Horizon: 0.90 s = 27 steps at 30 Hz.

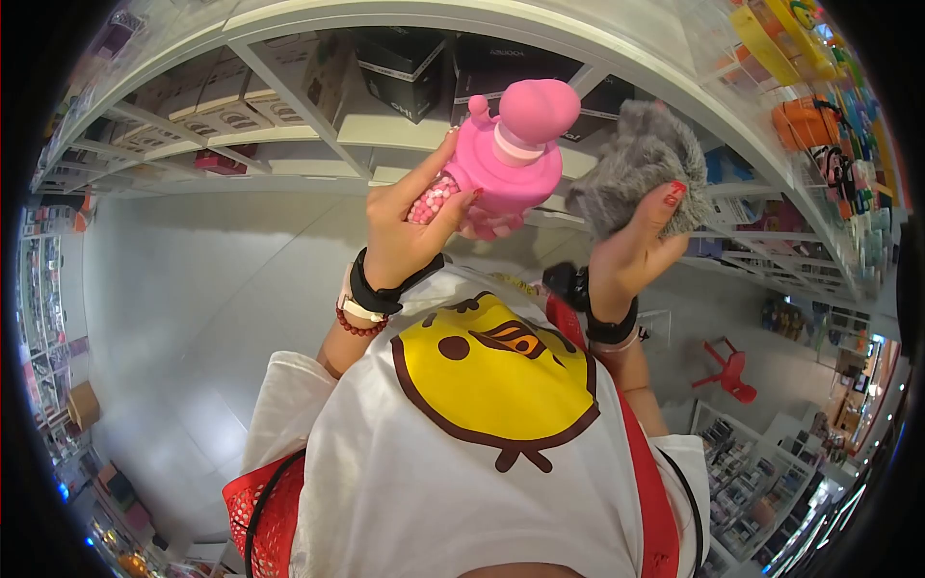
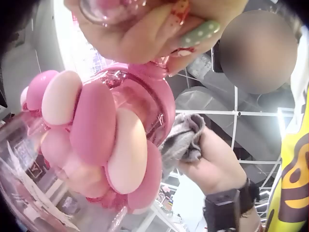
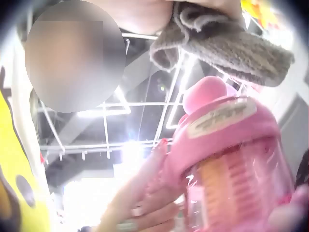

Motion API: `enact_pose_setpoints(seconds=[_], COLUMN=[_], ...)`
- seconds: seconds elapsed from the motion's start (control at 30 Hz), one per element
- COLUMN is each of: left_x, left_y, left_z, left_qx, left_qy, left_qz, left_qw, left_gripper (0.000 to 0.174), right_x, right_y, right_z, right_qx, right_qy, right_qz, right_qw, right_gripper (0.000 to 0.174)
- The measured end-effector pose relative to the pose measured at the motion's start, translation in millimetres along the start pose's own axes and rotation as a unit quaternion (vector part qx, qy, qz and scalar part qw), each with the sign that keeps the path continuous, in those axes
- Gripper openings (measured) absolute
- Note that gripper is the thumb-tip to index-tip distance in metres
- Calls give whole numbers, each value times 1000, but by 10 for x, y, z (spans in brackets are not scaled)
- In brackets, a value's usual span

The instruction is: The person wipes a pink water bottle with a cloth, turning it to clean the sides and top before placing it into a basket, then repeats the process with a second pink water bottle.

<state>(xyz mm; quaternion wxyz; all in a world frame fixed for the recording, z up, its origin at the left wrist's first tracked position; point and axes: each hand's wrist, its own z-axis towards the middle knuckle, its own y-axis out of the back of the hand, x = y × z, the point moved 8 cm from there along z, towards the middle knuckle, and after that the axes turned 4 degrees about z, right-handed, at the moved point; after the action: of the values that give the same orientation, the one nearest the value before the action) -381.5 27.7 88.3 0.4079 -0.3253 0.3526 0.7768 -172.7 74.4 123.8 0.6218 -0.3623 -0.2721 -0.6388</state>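
A pink bottle [image 1: 509,171] with a rounded knob on its lid and pink and white beads at its side is gripped by my left hand [image 1: 405,217], thumb and fingers round its side. In the left wrist view, large pink and white oval pieces [image 2: 94,123] cover part of the bottle. My right hand [image 1: 636,252] holds a grey fuzzy cloth [image 1: 641,169] beside the bottle, thumb on top. The right wrist view shows the folded cloth [image 3: 231,48] above the pink lid [image 3: 227,121], apart from it.
White shelves [image 1: 385,135] with black boxes [image 1: 400,72] and cartons stand in front of me. Colourful goods hang at the upper right. A red stool [image 1: 727,371] stands on the floor at the right, near a rack of small items [image 1: 747,472].
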Motion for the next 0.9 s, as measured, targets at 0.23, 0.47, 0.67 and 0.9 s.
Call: enact_pose_setpoints(seconds=[0.23, 0.47, 0.67, 0.9], left_x=[-116, -144, -226, -311], left_y=[-66, -19, 11, -69], left_z=[-131, -196, -186, -253], left_qx=[8, -4, 18, 41], left_qy=[-19, -34, -116, -164], left_qz=[18, 4, 82, 124], left_qw=[1000, 999, 990, 978], left_gripper=[50, 53, 62, 66], right_x=[389, 111, -185, 81], right_y=[-648, -459, -317, -381], right_z=[289, 316, 304, 192], right_qx=[287, 172, 17, 181], right_qy=[155, -74, -361, -235], right_qz=[-132, 54, 344, 122], right_qw=[936, 981, 867, 947], right_gripper=[54, 28, 39, 33])
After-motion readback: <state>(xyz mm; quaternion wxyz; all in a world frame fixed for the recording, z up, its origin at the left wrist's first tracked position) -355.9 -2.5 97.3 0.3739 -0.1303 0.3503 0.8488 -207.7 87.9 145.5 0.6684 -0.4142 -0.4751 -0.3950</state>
